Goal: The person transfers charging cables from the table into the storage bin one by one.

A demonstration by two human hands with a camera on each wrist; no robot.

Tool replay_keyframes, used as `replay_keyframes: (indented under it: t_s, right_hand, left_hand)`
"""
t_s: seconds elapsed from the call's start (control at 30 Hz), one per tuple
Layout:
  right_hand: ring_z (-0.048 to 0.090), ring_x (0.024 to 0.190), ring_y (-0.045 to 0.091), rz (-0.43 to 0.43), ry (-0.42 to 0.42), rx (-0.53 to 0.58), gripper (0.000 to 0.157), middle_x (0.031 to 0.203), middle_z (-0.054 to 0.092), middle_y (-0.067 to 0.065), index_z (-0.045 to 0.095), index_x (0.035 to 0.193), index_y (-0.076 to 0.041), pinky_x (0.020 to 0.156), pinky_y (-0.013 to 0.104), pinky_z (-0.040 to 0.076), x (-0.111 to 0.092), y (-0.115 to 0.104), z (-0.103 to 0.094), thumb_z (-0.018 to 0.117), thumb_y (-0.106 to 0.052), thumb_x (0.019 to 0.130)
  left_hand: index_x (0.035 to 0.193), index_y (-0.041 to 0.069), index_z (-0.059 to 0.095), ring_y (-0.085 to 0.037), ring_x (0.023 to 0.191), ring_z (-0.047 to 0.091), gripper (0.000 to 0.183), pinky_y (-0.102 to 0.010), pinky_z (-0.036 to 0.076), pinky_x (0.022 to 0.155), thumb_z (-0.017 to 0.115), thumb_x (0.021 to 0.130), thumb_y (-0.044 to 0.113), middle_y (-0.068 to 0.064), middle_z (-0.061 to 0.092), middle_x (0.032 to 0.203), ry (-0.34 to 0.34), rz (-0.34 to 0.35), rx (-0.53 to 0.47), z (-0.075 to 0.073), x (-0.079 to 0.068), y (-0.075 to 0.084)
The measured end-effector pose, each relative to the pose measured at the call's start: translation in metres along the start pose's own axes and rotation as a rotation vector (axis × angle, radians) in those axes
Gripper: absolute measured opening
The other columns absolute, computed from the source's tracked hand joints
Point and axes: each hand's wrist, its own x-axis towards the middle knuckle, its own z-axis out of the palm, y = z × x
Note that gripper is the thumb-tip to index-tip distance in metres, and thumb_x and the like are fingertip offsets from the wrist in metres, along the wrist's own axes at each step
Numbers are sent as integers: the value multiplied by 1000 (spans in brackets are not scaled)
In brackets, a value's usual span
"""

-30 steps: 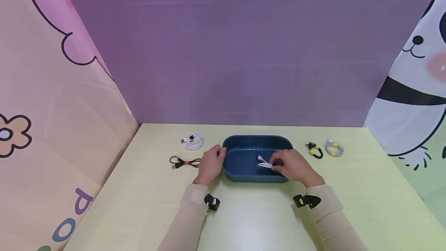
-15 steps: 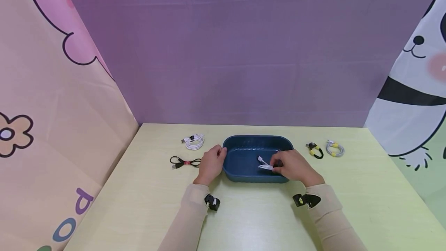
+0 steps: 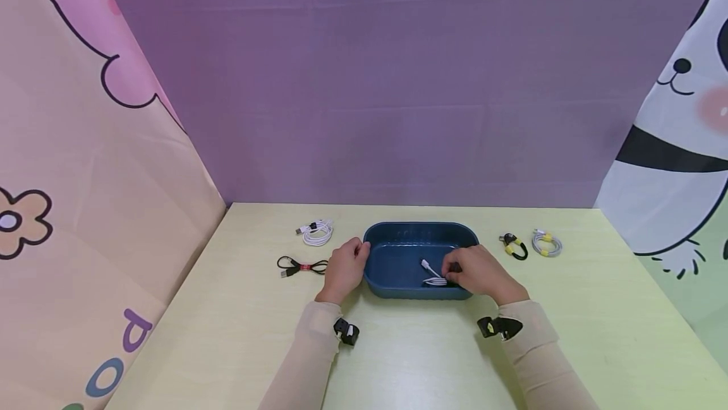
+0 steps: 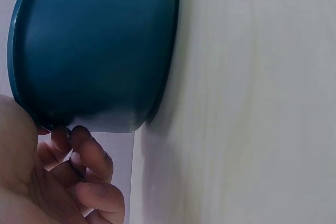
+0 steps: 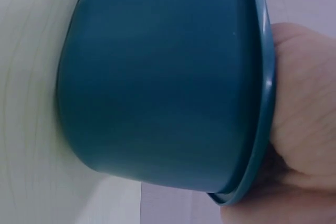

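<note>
My left hand (image 3: pixel 345 266) grips the left rim of a blue plastic bin (image 3: pixel 392 252). In the left wrist view, the fingers of that hand (image 4: pixel 68 174) curl close below the bin's rim (image 4: pixel 11 51). My right hand (image 3: pixel 476 270) reaches over the bin's right side, with thumb and fingers pinching a coiled white USB cable (image 3: pixel 435 282) low inside it, near the front wall. One plug of the cable points up and left; the rest is hidden behind my fingers. In the right wrist view the bin's outer wall (image 5: pixel 157 87) hides my fingertips, and the cable is out of sight.
On the table (image 3: pixel 398 353), left of the bin, lie a coiled white cable (image 3: pixel 317 233) and a black cable (image 3: pixel 301 266) with a red tie. To the right are a short black-and-yellow cable (image 3: pixel 514 246) and a coiled grey cable (image 3: pixel 546 243). A purple backdrop (image 3: pixel 364 81) stands behind.
The white cable has sunk slightly lower toward the bin's front, and my right hand's fingertips have dipped with it. My left hand has stayed on the rim.
</note>
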Motion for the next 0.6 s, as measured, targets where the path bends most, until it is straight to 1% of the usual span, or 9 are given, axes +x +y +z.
replay_keyframes:
  t_s: [0.6]
  right_hand:
    - [55, 71, 4, -8, -30, 8, 15, 83, 72, -10, 76, 84, -22, 72, 32, 47, 0, 2, -1, 73, -9, 91]
  left_hand:
    - [81, 11, 54, -17, 60, 46, 34, -28, 30, 55, 51, 107, 32, 0, 46, 67, 1, 0, 11, 1, 1, -1]
